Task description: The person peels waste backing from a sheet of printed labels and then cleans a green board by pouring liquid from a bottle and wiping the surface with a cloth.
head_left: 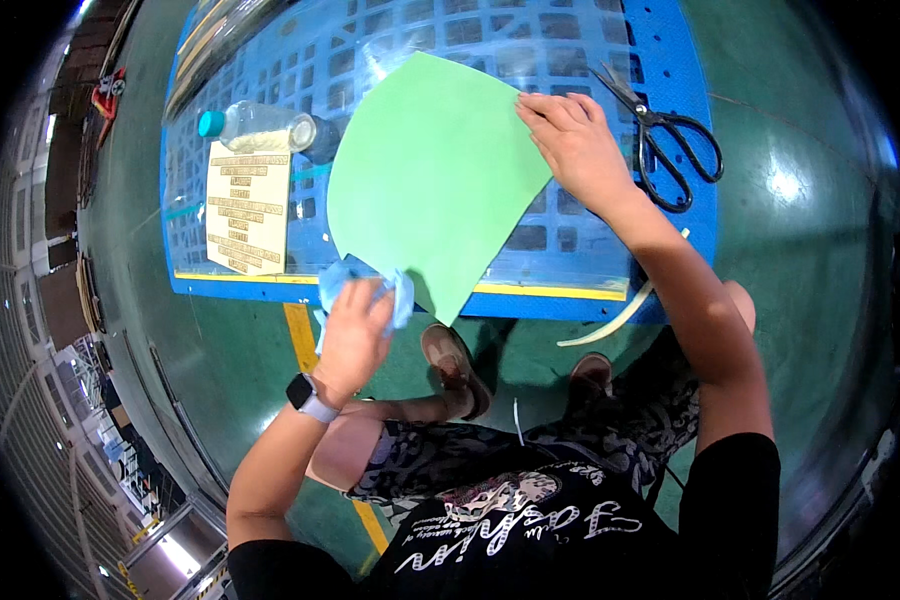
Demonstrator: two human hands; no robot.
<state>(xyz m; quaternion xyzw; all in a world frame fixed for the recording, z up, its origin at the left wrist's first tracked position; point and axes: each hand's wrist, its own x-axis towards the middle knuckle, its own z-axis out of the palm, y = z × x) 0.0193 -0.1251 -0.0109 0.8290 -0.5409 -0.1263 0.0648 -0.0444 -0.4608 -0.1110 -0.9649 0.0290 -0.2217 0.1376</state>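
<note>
A large light-green sheet (435, 180) with curved and pointed edges lies on the plastic-covered blue table, its lower tip hanging past the front edge. My left hand (358, 335), with a watch on its wrist, is closed on a crumpled blue cloth (400, 298) beside the sheet's lower left edge. At the sheet's upper right edge is my right hand (575, 145), its fingers over the border and its thumb hidden; it grips the sheet there. Black-handled scissors (660, 140) lie just right of that hand, blades partly apart and pointing away.
A clear bottle with a teal cap (255, 127) lies at the left, by a cream board with rows of raised printed strips (248, 215). The table's yellow-lined front edge (570, 291) runs before me. A pale curved strip (610, 325) hangs off the front right.
</note>
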